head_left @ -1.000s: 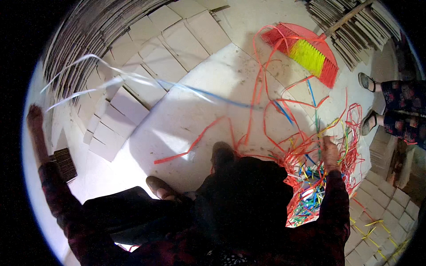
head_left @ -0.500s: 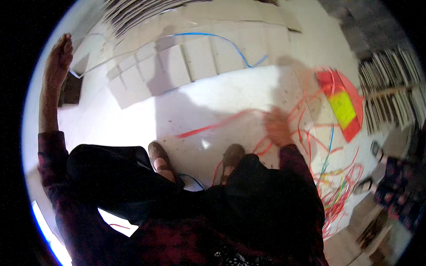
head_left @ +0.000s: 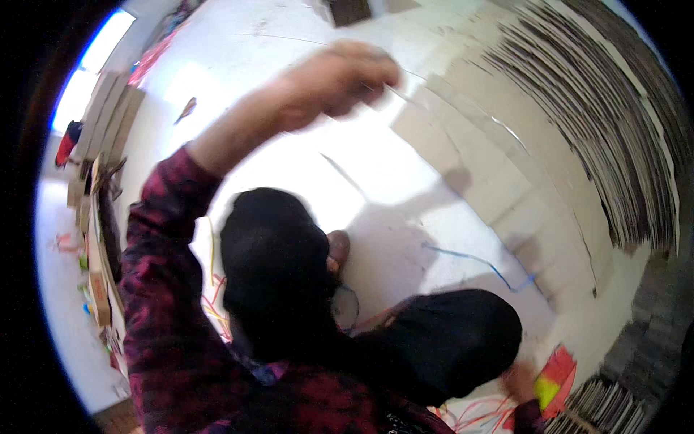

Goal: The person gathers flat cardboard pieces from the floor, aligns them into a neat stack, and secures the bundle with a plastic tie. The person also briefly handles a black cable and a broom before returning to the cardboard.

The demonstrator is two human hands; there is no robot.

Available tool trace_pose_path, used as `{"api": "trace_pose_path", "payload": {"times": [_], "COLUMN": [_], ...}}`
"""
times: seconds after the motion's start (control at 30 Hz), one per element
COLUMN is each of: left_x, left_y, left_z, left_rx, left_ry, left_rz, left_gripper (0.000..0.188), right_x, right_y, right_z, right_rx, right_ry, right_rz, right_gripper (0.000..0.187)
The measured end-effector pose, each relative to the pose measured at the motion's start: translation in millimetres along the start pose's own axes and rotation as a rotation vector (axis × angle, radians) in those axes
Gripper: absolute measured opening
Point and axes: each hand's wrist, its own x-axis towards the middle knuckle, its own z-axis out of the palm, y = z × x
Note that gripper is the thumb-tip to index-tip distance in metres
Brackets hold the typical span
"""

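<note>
Reaching up, the left hand (head_left: 347,76) is closed on a thin pale strap (head_left: 463,112), which runs away to its right over the flat cardboard sheets (head_left: 499,195). The right hand (head_left: 519,380) is low, grip unclear.

A person's raised left hand (head_left: 340,76), blurred, seems to pinch a thin pale strap (head_left: 463,108) running beyond its fingers over flattened cardboard sheets (head_left: 499,188). The right hand (head_left: 519,380) rests low, fingers near red straps (head_left: 477,414).
</note>
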Motion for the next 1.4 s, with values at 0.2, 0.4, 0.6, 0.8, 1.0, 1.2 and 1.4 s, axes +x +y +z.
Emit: {"api": "trace_pose_path", "payload": {"times": [0.2, 0.4, 0.6, 0.8, 1.0, 1.2, 1.4], "left_x": [15.3, 61.1, -10.9, -122.1, -274.1, -276.2, -285.1], "left_y": [21.6, 1.1, -143.8, -332.6, -492.9, -549.2, -581.2], "left_z": [5.2, -96.0, -307.6, -384.7, -363.6, -301.5, -260.2], "left_rx": [-0.199, -0.783, -0.796, -1.02, -1.231, -1.269, -1.188], "left_ry": [-0.299, -0.125, 0.345, 0.828, 1.263, 1.334, 1.638], "left_rz": [0.308, 0.464, 0.252, 0.063, -0.222, -0.396, -0.531], "left_gripper": [0.021, 0.014, 0.012, 0.017, 0.01, 0.01, 0.01], "right_x": [-40.2, -21.2, 13.9, 71.1, 134.5, 200.9, 270.9], "right_y": [-209.1, -396.7, -501.8, -472.9, -525.2, -592.8, -661.7], "right_z": [-332.6, -372.2, -307.4, -345.7, -428.6, -493.3, -514.7], "right_rx": [0.616, 1.064, 0.795, 0.507, 0.143, -0.642, -0.635], "right_ry": [1.124, 0.079, -0.703, -0.34, 0.137, 0.972, 1.01], "right_rz": [-1.128, -1.243, -0.844, -0.508, -0.708, -0.881, -0.957], "right_gripper": [0.06, 0.041, 0.029, 0.025, 0.017, 0.011, 0.013]}}
